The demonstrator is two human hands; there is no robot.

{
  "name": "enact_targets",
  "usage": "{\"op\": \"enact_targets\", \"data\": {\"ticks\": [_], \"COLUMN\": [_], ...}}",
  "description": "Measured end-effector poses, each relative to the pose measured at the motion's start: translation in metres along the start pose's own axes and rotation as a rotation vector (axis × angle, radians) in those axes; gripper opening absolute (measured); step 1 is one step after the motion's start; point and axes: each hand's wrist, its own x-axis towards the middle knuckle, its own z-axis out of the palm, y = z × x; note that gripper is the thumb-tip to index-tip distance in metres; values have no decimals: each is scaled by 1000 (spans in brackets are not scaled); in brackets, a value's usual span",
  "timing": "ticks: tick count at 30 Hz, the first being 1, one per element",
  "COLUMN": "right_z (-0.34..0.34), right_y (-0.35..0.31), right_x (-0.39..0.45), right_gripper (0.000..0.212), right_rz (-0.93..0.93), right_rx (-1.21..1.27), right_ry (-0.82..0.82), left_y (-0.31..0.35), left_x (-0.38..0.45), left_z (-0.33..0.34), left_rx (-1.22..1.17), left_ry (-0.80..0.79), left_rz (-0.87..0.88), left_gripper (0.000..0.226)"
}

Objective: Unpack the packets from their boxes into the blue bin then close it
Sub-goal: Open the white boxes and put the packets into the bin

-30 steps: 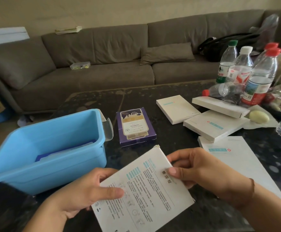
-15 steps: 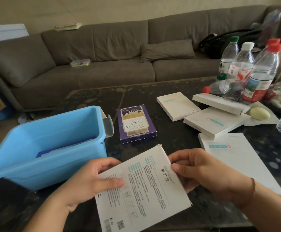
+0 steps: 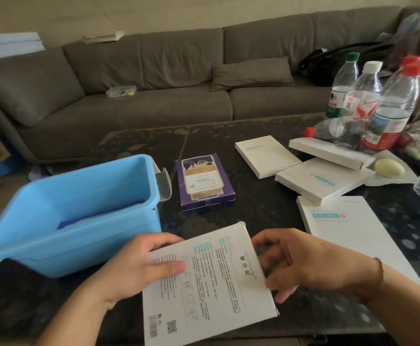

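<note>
I note the left hand (image 3: 139, 265) gripping a flat white printed cardboard box (image 3: 209, 283) at its left edge, thumb on top. The right hand (image 3: 301, 263) curls its fingers round the box's right edge. Box held above the near edge of the dark speckled counter (image 3: 261, 203); Chinese text, a barcode and a QR code show, too small to read. The open blue plastic bin (image 3: 61, 228) sits left, near.

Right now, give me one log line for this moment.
left hand: holds box | right hand: at box's right edge | bin: open | packets: not out
</note>
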Motion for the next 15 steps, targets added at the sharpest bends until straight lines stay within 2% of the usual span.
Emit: {"op": "enact_targets", "data": {"ticks": [9, 15], "right_z": [0, 5], "right_y": [-2, -2], "right_x": [-2, 1], "right_gripper": [51, 49], "right_rz": [-8, 34], "right_rx": [51, 5], "right_ry": [9, 79], "left_y": [-3, -4], "left_x": [1, 2], "left_z": [-1, 2], "left_rx": [3, 33], "left_ry": [10, 48], "left_rz": [16, 57], "left_gripper": [31, 28]}}
